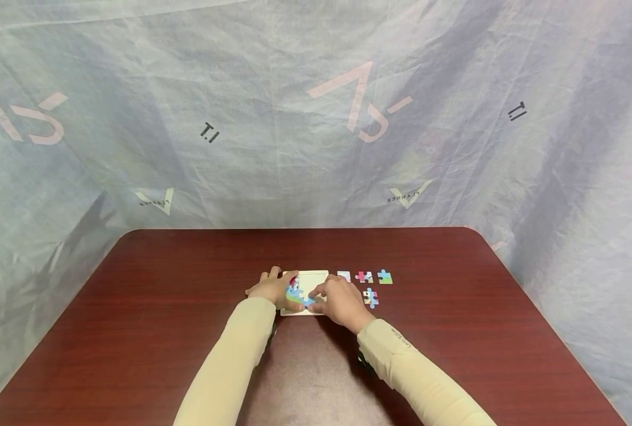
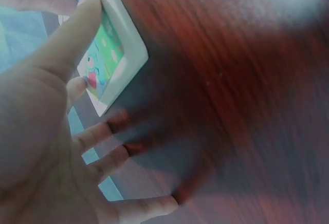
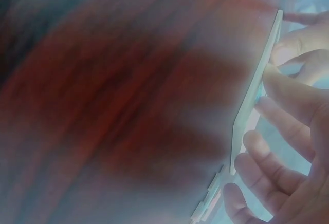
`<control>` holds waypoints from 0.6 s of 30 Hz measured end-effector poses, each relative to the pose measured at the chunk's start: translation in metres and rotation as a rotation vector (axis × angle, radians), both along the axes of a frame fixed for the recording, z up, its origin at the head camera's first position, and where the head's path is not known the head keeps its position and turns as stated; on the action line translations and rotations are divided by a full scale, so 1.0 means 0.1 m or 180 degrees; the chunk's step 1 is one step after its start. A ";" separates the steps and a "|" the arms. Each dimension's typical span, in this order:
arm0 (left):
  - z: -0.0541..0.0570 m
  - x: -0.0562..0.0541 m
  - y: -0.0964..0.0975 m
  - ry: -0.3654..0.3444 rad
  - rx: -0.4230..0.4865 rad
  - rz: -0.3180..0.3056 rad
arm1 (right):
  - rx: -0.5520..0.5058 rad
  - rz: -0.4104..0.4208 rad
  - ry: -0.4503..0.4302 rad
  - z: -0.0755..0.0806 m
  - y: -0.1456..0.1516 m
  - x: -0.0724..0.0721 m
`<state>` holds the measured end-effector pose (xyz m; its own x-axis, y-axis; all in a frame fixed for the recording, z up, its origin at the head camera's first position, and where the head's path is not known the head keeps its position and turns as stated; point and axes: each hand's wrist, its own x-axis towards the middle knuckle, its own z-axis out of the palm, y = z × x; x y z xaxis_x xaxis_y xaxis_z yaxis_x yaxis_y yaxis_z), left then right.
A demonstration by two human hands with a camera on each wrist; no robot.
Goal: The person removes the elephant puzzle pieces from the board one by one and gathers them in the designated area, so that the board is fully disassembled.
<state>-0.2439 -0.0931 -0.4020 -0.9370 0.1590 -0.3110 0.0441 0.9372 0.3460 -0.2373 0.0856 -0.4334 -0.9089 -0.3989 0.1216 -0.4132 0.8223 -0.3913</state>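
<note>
A shallow white puzzle tray [image 1: 316, 274] lies on the table, its left part filled with a colourful cartoon picture [image 1: 294, 289]. My left hand [image 1: 273, 290] rests at the tray's left side with fingers spread; its thumb [image 2: 85, 16] reaches over the lower part of the picture. At the tray's lower middle, my right hand [image 1: 342, 300] has thumb and index finger at the edges of a blue puzzle piece [image 1: 307, 301], beside the left thumb. Its other fingers [image 3: 272, 175] bend loosely over the tray's right side. The piece is partly hidden by the fingertips.
Several loose puzzle pieces lie right of the tray: a pale one [image 1: 344, 275], a pink one [image 1: 365, 277], a blue-green one [image 1: 385, 277] and a multicoloured one [image 1: 370, 297]. The dark red table [image 1: 161, 331] has a printed cloth [image 1: 273, 118] hanging behind it.
</note>
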 end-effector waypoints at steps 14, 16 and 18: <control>0.01 0.00 -0.10 0.0038 0.0145 -0.0117 | -0.0013 -0.0015 0.0007 -0.01 0.01 0.00; 0.02 0.01 -0.12 0.0108 0.0160 -0.0134 | -0.0002 -0.0006 0.0016 -0.01 0.01 0.00; 0.04 0.03 -0.13 0.0182 0.0165 -0.0133 | 0.0016 0.0009 0.0030 -0.01 0.00 -0.01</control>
<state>-0.2411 -0.1062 -0.3976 -0.9452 0.2127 -0.2476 0.1038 0.9151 0.3897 -0.2381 0.0858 -0.4343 -0.9066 -0.4019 0.1282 -0.4191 0.8231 -0.3832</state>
